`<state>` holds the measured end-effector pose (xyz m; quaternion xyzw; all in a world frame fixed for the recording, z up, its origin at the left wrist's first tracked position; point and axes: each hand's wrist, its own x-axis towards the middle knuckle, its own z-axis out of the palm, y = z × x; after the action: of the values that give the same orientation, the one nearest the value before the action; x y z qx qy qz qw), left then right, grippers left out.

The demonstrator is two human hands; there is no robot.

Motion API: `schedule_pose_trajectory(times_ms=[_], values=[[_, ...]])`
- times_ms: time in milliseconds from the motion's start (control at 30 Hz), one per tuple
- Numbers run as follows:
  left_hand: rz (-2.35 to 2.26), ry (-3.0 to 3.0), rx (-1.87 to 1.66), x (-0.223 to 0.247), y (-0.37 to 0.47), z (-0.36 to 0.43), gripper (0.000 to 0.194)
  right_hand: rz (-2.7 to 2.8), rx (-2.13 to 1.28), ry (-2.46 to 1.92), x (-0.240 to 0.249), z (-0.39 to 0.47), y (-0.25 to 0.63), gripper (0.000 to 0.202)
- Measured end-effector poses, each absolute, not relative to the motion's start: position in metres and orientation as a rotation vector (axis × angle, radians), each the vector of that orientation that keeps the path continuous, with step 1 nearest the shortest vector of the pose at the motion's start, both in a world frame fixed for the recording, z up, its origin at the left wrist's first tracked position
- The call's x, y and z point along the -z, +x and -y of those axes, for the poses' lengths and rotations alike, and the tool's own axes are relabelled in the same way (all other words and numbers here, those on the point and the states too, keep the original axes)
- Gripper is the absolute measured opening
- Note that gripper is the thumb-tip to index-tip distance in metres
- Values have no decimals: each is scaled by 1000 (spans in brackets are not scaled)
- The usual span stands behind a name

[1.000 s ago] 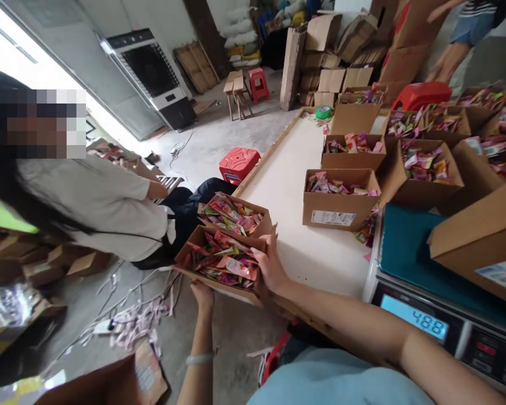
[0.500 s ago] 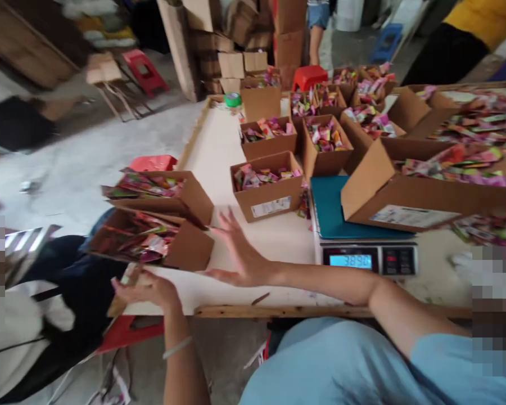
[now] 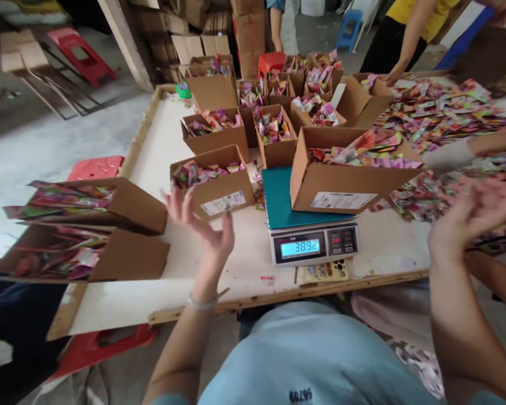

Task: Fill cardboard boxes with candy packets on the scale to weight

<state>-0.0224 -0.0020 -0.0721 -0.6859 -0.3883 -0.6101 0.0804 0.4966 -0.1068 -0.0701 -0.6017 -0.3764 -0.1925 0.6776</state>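
The right hand (image 3: 474,211) is being blurred, its finger outlines being partly lost against the pile (image 3: 438,115) of packets. Another person's forearm (image 3: 495,140) is being cut off by the right edge, and the hand at its end is being smeared too much to be made out. A person in yellow (image 3: 425,22) at the far right is being cropped by the top edge. Small print on the label (image 3: 343,201) of the large box (image 3: 337,179) is not being resolved. A phone (image 3: 320,271) is being partly covered by the near side of the scale (image 3: 324,247).

The large box is being borne by the scale, between the two hands and apart from both; 3892 is being displayed. The left hand (image 3: 206,225) is being held up with fingers spread wide, nothing being gripped. A small box (image 3: 223,188) is being overlapped by these fingers in view; whether it is being touched cannot be told. The right hand's fingers are being held loosely open, no packet being seen in them; contact with the pile cannot be told. At the near left, two boxes (image 3: 130,256) of packets are being supported by the worktop (image 3: 181,292).
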Motion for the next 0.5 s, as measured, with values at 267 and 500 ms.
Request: schedule_pose_trajectory(times_ms=[267, 500], values=[[1167, -2363, 1822, 51, 61, -19, 59, 1096, -187, -1993, 187, 159, 478, 63], [1171, -2372, 1840, 52, 74, -33, 58, 1205, -225, -2416, 202, 141, 449, 92]])
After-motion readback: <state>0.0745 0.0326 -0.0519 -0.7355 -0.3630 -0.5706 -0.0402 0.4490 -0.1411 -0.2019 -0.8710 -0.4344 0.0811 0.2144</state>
